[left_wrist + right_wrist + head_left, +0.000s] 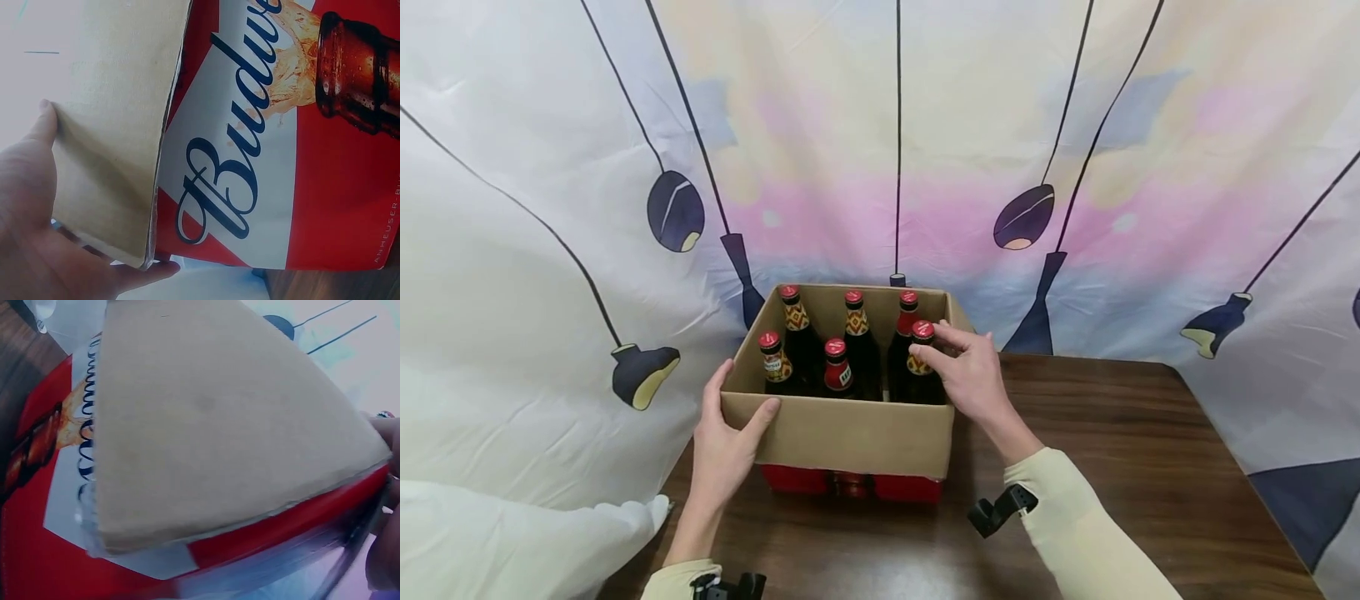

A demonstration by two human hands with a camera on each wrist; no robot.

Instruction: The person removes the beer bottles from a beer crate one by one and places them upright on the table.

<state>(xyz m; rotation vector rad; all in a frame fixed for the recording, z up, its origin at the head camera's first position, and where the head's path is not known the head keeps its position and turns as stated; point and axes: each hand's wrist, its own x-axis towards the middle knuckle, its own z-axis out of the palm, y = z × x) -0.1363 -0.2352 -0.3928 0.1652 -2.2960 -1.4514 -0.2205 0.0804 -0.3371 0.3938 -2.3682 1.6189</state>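
Note:
A cardboard beer box (850, 435) stands on the table, its top folded open and its brown inner flap turned down over the red front. Several dark beer bottles with red caps are inside, among them a front-left bottle (777, 367) and a front-middle bottle (838, 377). My left hand (724, 448) holds the box's near left corner, thumb over the front flap and fingers along the side. My right hand (976, 379) pinches the front-right bottle (922, 385) near its cap. In the right wrist view, a flap (219, 425) hides most of that hand.
The box stands on a dark wooden table (1097, 450). A printed cloth (865, 125) hangs behind it. White fabric (512, 533) lies along the left side of the table.

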